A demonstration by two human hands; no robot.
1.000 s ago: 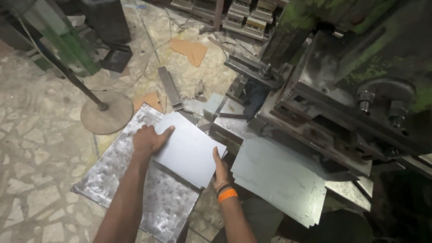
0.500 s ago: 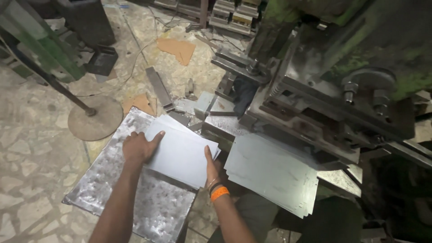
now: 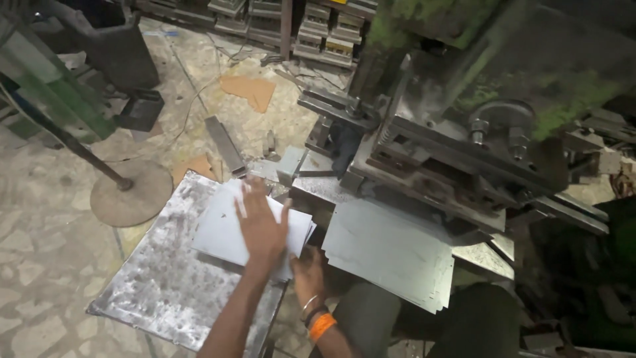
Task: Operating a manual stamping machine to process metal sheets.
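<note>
Head view: left hand (image 3: pixel 262 229) has slid from the pale sheet stack's (image 3: pixel 222 232) left edge to its middle, fingers spread flat, while right hand (image 3: pixel 308 278) pinches the stack's near corner beside the press machine (image 3: pixel 450 146).

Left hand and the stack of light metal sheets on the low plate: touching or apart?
Touching. The head view shows the left hand lying palm down, fingers spread, flat on the stack of sheets, with no gap visible beneath it.
</note>
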